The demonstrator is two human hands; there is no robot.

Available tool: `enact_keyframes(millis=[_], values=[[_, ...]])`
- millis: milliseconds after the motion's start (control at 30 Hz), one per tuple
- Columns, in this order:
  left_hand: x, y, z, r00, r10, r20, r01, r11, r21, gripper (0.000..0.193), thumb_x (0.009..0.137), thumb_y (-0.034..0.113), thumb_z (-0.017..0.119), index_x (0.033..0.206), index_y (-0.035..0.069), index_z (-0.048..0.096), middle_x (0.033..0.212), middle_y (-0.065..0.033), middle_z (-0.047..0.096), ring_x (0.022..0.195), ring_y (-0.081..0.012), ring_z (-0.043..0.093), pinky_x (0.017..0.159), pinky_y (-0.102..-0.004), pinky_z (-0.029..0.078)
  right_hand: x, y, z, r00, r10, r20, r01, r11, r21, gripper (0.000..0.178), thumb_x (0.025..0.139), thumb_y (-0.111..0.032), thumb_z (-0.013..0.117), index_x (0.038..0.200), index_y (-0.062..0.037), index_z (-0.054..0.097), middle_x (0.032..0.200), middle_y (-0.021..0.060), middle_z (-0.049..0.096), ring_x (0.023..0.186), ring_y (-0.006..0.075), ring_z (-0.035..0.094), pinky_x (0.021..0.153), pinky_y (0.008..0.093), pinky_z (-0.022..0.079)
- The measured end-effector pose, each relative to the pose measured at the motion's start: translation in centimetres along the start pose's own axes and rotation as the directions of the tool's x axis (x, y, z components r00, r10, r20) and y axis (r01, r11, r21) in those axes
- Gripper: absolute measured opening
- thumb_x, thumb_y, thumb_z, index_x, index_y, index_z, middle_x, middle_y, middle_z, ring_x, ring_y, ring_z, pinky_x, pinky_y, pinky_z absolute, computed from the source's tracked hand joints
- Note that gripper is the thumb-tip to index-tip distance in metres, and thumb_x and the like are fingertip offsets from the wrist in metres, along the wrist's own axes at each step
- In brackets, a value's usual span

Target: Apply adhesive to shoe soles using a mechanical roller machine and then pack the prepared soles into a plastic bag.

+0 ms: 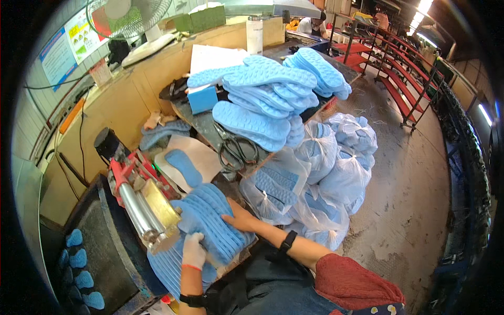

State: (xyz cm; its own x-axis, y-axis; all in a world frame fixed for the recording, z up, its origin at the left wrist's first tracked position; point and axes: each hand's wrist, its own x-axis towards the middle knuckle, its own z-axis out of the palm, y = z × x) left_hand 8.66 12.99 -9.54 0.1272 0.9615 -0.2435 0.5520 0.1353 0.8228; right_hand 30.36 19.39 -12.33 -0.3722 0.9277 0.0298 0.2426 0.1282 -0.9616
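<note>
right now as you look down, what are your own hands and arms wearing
The left hand wears a whitish glove with a red-orange edge at the wrist; a black band circles that forearm. The right hand is bare, with a black strap on its forearm and a rust-red sleeve higher up.

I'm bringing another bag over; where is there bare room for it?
Bare floor lies right of the bagged insoles, before the red-shelved rack. The dark surface beside the small blue pieces has room. Crowded around left hand and right hand, amid stacked insoles.
</note>
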Motion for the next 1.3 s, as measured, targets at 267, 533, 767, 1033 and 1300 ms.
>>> enact_keyframes(millis=[267,533,767,1033,1300], values=[[-4.0,2.9,0.0,0.889,-0.222,-0.401,0.259,0.965,0.040,0.069,0.079,0.011,0.057,0.141,-0.001,0.028,0.122,-0.0207,0.051,0.109,-0.0288,0.054,0.092,-0.0378,0.043,-2.6,-5.4,-3.9,0.998,0.013,-0.066,-0.054,0.736,-0.674,0.064,0.086,-0.035,0.061,0.134,0.0022,0.039,0.130,0.0262,0.045,0.120,0.0387,0.045,0.102,0.0430,0.036],[-9.2,6.4,-3.7,0.983,-0.183,0.000,0.180,0.967,-0.180,0.052,0.085,0.017,0.058,0.131,-0.002,0.043,0.122,-0.0198,0.056,0.112,-0.0274,0.057,0.094,-0.0355,0.045,8.1,-19.2,-25.9,0.687,-0.598,-0.412,0.249,0.727,-0.640,0.032,0.092,-0.027,0.055,0.113,-0.0038,0.063,0.111,0.0171,0.064,0.100,0.0338,0.061,0.087,0.0346,0.048],[-12.9,7.7,-5.6,0.987,-0.155,0.048,0.162,0.918,-0.362,0.048,0.087,0.011,0.053,0.131,-0.006,0.042,0.121,-0.0185,0.056,0.111,-0.0242,0.055,0.095,-0.0326,0.043,16.2,-20.6,-32.0,0.920,-0.187,-0.344,-0.261,0.362,-0.895,0.064,0.079,-0.036,0.069,0.130,-0.0045,0.046,0.121,0.0200,0.058,0.113,0.0342,0.055,0.092,0.0427,0.046],[-14.5,6.2,-6.6,0.995,-0.046,-0.087,0.023,0.969,-0.245,0.041,0.093,0.012,0.054,0.129,-0.005,0.048,0.119,-0.0159,0.058,0.110,-0.0218,0.055,0.096,-0.0306,0.040,15.9,-21.1,-34.0,0.905,-0.224,-0.362,-0.221,0.481,-0.848,0.046,0.075,-0.038,0.072,0.105,-0.0045,0.063,0.112,0.0182,0.062,0.104,0.0315,0.059,0.088,0.0416,0.047],[-15.0,6.6,-7.1,0.995,-0.015,-0.100,0.002,0.992,-0.128,0.041,0.093,0.014,0.054,0.128,-0.006,0.048,0.118,-0.0161,0.059,0.109,-0.0212,0.055,0.095,-0.0303,0.041,14.7,-24.1,-40.1,0.767,-0.418,-0.486,0.002,0.760,-0.650,0.039,0.084,-0.032,0.064,0.099,0.0037,0.063,0.095,0.0185,0.066,0.090,0.0275,0.062,0.080,0.0375,0.047]])
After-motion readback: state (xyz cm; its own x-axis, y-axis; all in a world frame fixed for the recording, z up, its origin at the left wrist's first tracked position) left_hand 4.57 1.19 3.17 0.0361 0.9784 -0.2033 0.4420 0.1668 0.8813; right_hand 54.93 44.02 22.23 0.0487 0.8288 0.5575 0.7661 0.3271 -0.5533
